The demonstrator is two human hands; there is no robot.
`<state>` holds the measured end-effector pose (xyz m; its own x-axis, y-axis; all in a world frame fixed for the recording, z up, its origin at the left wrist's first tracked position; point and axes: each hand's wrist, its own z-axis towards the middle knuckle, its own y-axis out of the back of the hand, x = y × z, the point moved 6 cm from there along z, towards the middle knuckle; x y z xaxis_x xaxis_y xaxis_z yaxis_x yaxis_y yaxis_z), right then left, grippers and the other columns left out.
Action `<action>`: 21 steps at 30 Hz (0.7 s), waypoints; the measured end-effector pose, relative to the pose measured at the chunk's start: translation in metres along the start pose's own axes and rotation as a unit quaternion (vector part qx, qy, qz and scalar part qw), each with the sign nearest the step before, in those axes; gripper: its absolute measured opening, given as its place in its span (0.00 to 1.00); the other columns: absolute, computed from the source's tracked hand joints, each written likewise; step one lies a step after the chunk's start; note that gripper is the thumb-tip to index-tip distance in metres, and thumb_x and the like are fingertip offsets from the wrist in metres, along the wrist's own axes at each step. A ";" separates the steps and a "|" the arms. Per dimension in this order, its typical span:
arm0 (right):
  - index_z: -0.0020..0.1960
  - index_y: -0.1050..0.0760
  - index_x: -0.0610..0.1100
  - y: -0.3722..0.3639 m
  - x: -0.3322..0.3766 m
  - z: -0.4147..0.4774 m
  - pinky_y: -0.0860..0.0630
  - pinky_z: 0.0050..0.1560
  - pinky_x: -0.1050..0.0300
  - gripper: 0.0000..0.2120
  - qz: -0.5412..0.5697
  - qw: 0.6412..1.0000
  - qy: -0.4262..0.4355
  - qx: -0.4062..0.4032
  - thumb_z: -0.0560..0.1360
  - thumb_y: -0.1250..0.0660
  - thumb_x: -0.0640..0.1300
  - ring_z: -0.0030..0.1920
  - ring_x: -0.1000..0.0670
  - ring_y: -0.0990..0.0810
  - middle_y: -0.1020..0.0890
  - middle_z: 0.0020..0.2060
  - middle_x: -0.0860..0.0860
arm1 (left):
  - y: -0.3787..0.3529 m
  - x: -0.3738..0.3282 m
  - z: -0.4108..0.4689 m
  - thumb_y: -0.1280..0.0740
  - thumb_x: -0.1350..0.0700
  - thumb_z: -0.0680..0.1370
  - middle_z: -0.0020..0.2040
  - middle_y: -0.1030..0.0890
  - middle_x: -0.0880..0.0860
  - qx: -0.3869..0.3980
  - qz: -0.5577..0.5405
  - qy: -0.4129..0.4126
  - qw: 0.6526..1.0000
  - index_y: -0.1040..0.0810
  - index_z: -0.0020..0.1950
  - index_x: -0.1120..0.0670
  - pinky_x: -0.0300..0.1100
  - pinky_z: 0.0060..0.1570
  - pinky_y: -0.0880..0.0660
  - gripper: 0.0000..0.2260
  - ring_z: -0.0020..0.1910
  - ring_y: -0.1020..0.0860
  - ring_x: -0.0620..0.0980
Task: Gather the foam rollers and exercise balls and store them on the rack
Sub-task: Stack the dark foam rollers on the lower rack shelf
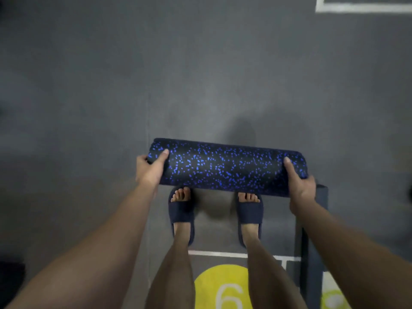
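A black foam roller (225, 167) speckled with blue lies crosswise in front of me, held above my feet. My left hand (150, 169) grips its left end, thumb on top and fingers wrapped underneath. At the roller's right end my right hand (299, 187) holds on the same way. No rack and no exercise balls are in view.
Grey rubber gym floor (111, 85) stretches ahead. My feet in dark slides (181, 216) stand just below the roller. A dark mat (312, 241) lies along the right. A yellow circle marked 6 (223, 286) and white floor lines (356, 7) are painted on the floor.
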<state>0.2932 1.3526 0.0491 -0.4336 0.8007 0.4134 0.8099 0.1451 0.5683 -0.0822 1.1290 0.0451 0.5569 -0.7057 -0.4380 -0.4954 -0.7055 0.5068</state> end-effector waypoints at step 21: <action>0.74 0.35 0.36 -0.038 0.291 -0.555 0.30 0.71 0.43 0.43 -0.294 0.830 0.390 0.271 0.71 0.27 0.63 0.68 0.36 0.26 0.25 0.68 0.35 | 0.532 -0.118 -0.371 0.21 0.35 0.65 0.45 0.14 0.47 -0.265 -0.278 -0.042 0.922 0.20 0.48 0.54 0.48 0.53 0.21 0.26 0.46 0.16 0.48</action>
<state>-0.0832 1.2577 0.5423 -0.7692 -0.0893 0.6328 0.3356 0.7862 0.5189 -0.1636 0.8616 0.6419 0.5624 -0.2625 -0.7841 0.2597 -0.8442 0.4689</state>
